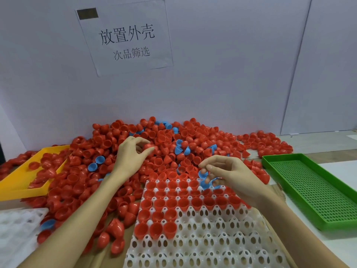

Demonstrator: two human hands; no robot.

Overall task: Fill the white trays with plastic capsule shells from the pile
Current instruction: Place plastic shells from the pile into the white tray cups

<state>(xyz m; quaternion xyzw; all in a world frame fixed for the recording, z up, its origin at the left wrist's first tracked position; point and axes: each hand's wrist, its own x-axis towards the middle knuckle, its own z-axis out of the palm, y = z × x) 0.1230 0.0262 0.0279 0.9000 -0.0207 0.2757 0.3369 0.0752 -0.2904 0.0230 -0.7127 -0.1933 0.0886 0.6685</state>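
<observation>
A white tray (pixel 212 238) lies on the worktop (pixel 338 171) straight before the person, its long axis running from the near edge away toward the wall, with its far end touching the pile of capsule shells (pixel 173 144). Its far rows hold red shells (pixel 183 203) sitting mouth-up in the cups, and the nearer rows are bare white cups. The pile, mostly red with some blue shells scattered through it, is heaped against the wall and spreads left over a yellow tray (pixel 23 180) and right toward a green perforated tray (pixel 309 190), whose long axis also runs away from the person. The left hand (pixel 133 151) reaches out over the pile, forearm angled up from the lower left, palm down, thumb and fingers curled round a red shell (pixel 148 146) at the fingertips. The right hand (pixel 228 171) hovers over the far right corner of the white tray, forearm coming in from the lower right, fingers bent and pointing left, pinching a blue shell (pixel 203 174), with more blue shells (pixel 205 183) tucked beneath its fingers. A second white tray (pixel 17 229) shows at the lower left. A paper sign (pixel 125 37) with printed characters hangs on the wall above.
</observation>
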